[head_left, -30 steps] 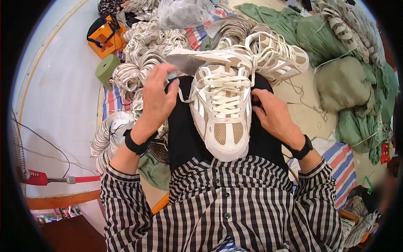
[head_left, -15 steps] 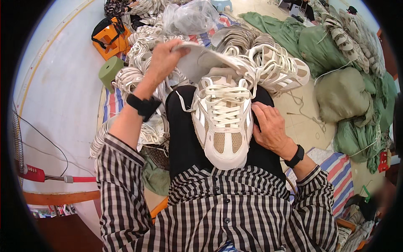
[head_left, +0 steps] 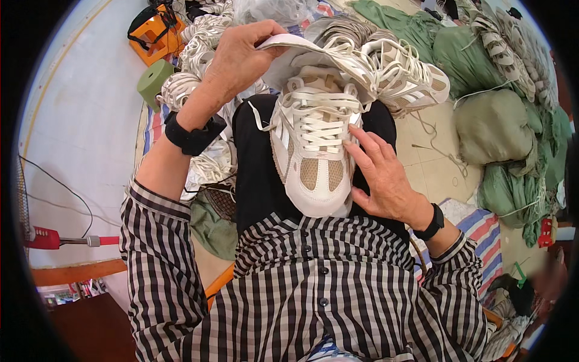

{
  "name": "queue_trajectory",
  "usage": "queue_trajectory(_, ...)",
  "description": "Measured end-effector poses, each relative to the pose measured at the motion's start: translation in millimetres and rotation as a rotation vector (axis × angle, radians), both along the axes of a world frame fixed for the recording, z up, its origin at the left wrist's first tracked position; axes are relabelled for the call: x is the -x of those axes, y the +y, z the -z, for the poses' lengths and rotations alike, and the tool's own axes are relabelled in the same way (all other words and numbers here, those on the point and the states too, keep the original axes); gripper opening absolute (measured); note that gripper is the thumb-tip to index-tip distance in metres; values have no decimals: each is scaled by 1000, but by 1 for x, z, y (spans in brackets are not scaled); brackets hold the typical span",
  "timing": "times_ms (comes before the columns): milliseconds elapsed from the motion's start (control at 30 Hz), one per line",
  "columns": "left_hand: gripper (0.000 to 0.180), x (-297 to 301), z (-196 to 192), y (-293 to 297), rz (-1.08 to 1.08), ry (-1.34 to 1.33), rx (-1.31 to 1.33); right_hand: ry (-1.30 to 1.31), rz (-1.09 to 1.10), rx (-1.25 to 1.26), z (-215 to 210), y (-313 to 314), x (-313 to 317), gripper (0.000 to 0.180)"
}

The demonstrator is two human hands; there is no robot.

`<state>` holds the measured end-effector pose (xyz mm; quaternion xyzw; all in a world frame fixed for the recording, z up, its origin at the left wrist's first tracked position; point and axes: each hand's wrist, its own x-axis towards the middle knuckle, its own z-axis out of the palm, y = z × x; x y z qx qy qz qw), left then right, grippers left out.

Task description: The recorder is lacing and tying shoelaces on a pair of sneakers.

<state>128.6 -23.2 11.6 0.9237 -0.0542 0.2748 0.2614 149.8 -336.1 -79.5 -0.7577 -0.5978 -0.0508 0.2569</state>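
Note:
A white and beige sneaker (head_left: 319, 163) with laced cream laces rests across my thighs, its toe toward me. My left hand (head_left: 244, 60) pinches the edge of a pale shoe upper (head_left: 295, 43), which curves up behind the sneaker with its light inner side partly showing. My right hand (head_left: 386, 175) lies along the sneaker's right side with the fingers stretched out, their tips touching it near the laces. Just beyond my right knee are more laced white and beige uppers (head_left: 407, 78). One loose lace end hangs off the sneaker's left side.
Piles of shoe uppers (head_left: 208, 36) lie at the far left, near an orange stool (head_left: 155, 36) and a green roll (head_left: 155, 81). Green sacks (head_left: 497, 127) sit at the right. A striped sheet (head_left: 482, 241) covers floor at the lower right. Clear plastic (head_left: 265, 12) lies far ahead.
My left hand has moved up the picture with the upper's edge. The sneaker appears slightly higher and farther left. My right hand has shifted from beside the sneaker onto its side, fingers extended.

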Motion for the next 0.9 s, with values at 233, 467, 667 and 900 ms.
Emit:
queue_trajectory(233, 16, 7, -2, -11, 33, 61, 189, -148, 0, -131, -2, 9, -2, 68)
queue_trajectory(467, 10, 0, -29, -18, 72, -60, 0, -397, 54, -306, -52, 47, -24, 41)
queue_trajectory(667, 11, -63, -45, 13, 88, -199, -124, -667, 78, -1, -65, 101, 11, 16)
queue_trajectory(900, 6, -98, -59, 21, 150, -275, -287, -554, 109, -11, -68, 108, -3, 16)
